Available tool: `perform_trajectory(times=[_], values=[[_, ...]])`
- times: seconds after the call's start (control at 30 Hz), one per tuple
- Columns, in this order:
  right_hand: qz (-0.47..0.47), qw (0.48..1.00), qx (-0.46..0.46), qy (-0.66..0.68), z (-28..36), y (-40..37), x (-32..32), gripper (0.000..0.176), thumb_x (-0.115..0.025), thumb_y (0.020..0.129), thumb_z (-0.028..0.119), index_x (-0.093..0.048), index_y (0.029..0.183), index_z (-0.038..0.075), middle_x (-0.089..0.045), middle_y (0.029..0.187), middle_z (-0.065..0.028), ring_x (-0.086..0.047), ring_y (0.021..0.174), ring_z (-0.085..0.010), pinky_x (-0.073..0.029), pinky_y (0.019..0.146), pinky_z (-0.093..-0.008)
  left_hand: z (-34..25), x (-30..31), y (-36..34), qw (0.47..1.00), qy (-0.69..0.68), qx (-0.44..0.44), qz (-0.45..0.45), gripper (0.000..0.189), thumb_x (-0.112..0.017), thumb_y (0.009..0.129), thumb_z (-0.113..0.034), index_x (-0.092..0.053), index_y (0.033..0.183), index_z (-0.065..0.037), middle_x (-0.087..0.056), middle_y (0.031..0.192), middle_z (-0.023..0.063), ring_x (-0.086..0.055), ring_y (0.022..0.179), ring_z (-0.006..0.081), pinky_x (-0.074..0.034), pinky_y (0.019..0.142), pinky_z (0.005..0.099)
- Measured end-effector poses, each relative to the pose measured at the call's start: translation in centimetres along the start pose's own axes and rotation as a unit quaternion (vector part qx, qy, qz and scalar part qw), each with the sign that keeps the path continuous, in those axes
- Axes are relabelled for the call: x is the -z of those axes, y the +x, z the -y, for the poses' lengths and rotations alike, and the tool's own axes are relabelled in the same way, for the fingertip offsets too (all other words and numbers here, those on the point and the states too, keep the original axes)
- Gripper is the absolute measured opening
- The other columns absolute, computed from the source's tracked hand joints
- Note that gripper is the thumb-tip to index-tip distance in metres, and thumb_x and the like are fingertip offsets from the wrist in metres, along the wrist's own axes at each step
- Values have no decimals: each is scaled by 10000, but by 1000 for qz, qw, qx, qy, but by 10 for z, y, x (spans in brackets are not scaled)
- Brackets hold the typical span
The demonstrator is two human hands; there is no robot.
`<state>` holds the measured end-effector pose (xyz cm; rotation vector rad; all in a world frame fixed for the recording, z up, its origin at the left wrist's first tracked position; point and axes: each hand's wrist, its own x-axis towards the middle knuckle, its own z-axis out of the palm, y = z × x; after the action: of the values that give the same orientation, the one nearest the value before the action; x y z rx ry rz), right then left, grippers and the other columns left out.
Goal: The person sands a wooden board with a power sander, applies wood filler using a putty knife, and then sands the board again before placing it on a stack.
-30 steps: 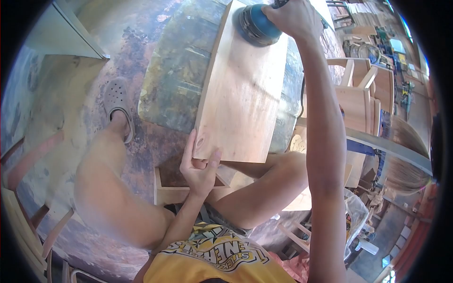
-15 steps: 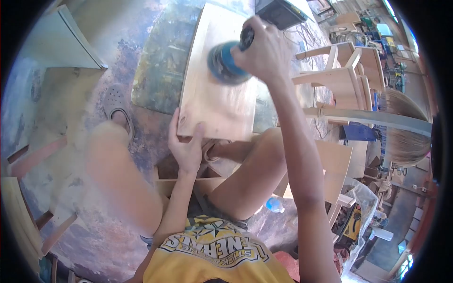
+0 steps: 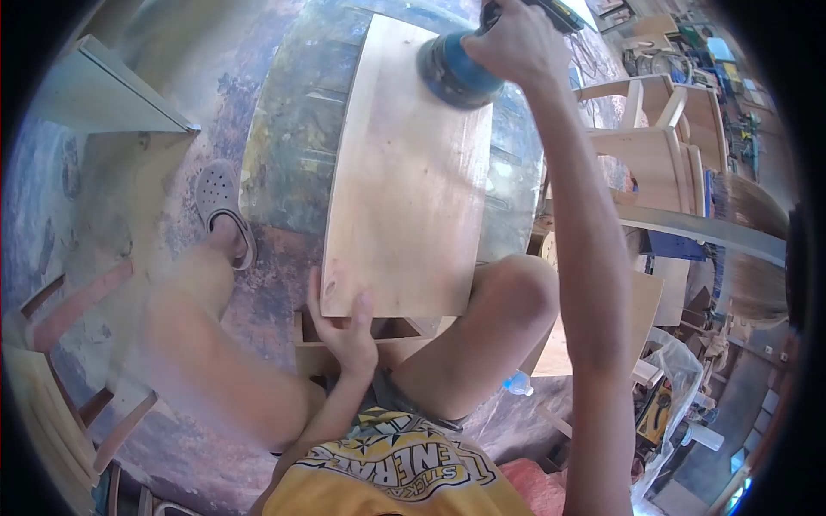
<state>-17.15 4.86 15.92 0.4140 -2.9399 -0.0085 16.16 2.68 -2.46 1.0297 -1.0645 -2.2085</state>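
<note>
From where I stand, a long, pale rectangular wooden board point(image 3: 404, 198) slopes away from the seated person, its near end between their legs and its far stretch above a mottled blue-green and yellow sheet point(image 3: 288, 163). The person's left grip point(image 3: 348, 342) pinches the board at its near left corner, thumb on the top face and a finger along the left edge; the remaining fingers are hidden underneath. The right grip point(image 3: 523, 45) is closed around a round blue power sander with a dark handle point(image 3: 465, 73), which sits at the board's far right part, overlapping the right edge in my view; blur keeps me from telling exactly how its disc meets the wood. Just below the board's near end shows an open wooden box-like frame point(image 3: 318, 332). A grey perforated clog point(image 3: 217, 191) is on the foot left of the board, with a pale green panel point(image 3: 120, 95) farther out on that side. Right of the board stands pale wooden furniture point(image 3: 641, 153), and a clear plastic bottle with a blue label point(image 3: 519, 383) lies nearer the person, to the board's right.
</note>
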Motion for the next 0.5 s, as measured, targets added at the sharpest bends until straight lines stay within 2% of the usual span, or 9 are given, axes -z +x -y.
perform_trajectory(times=[0.03, 0.1, 0.2, 0.23, 0.3, 0.43, 0.5], values=[[-12, 999, 12, 31, -3, 5, -2, 466, -634, 676, 151, -648, 1140, 115, -674, 1068, -277, -672, 1002, -437, -548, 863, -488, 10, 5, -7, 1000, 4, 3, -2, 667, -736, 891, -64, -404, 1452, 75, -513, 1398, 183, -516, 1289, 251, -432, 1087, 389], [-23, 1000, 19, 10, -12, 35, -21, 441, -642, 668, 168, -652, 1104, 105, -697, 1035, -266, -682, 985, -418, -550, 839, -486, 30, 14, -20, 994, 17, 108, 8, 641, -732, 899, -84, -403, 1424, 79, -524, 1366, 177, -536, 1254, 243, -441, 1070, 371], [6, 1000, 15, 16, -3, 58, -18, 372, -653, 671, 174, -657, 1035, 98, -725, 946, -204, -694, 946, -395, -545, 801, -488, 29, 8, -27, 989, 40, 136, 47, 613, -716, 911, -87, -389, 1401, 82, -525, 1343, 174, -545, 1227, 236, -439, 1066, 362], [9, 1000, 16, 16, -1, 64, -20, 372, -653, 671, 174, -657, 1035, 98, -725, 946, -204, -694, 946, -395, -545, 801, -488, 31, 9, -26, 989, 40, 137, 45, 613, -716, 911, -87, -389, 1401, 82, -525, 1343, 174, -545, 1227, 236, -439, 1066, 362], [-6, 999, 33, 20, 3, 75, -24, 359, -676, 677, 193, -656, 1022, 94, -727, 949, -190, -696, 952, -374, -543, 789, -474, 34, 12, -22, 991, 71, 61, 93, 631, -693, 920, -75, -341, 1418, 88, -538, 1308, 174, -559, 1194, 232, -456, 1039, 363], [8, 999, 39, 14, 14, 88, -24, 352, -695, 692, 225, -656, 1017, 93, -729, 952, -172, -695, 973, -352, -537, 787, -462, 32, 8, -24, 994, 79, 36, 67, 644, -679, 925, -76, -313, 1428, 89, -555, 1278, 174, -578, 1160, 233, -470, 1015, 369], [9, 997, 75, -1, 20, 95, -28, 360, -697, 715, 248, -654, 1042, 103, -729, 983, -161, -688, 1000, -341, -534, 805, -451, 30, 10, -23, 993, 75, 43, 77, 690, -681, 922, -80, -263, 1444, 89, -561, 1254, 175, -588, 1132, 239, -471, 1002, 366]])
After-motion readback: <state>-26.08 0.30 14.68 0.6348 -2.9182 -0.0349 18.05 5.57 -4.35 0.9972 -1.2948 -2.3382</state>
